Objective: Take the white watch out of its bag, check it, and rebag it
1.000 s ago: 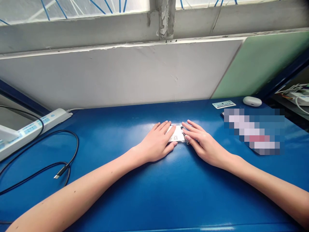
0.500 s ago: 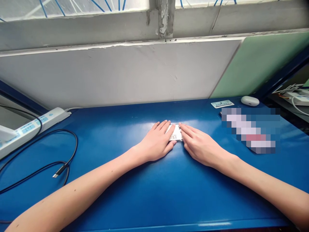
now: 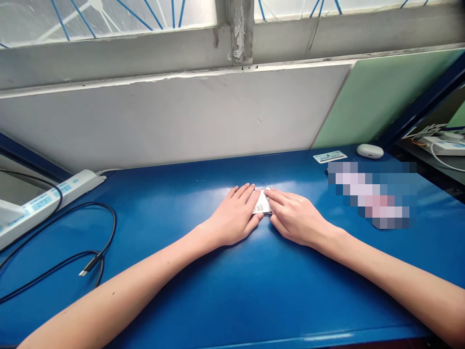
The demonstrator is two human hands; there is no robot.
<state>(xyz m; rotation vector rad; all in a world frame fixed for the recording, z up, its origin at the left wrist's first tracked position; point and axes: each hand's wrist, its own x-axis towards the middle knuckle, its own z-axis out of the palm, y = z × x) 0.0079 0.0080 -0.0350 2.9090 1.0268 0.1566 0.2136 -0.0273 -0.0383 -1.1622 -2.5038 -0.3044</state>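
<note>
White card (image 3: 262, 206), print unreadable, flat on blue table (image 3: 225, 300) under both flattened hands, left (image 3: 236, 218) and right (image 3: 294, 218).

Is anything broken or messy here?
The window post has peeling, chipped paint. On the blue table, a black cable lies loose and unplugged. Both hands press flat on a small white packet.

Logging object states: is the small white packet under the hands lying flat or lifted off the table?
Flat: the white packet lies on the blue table, with left hand and right hand pressing on it.
</note>
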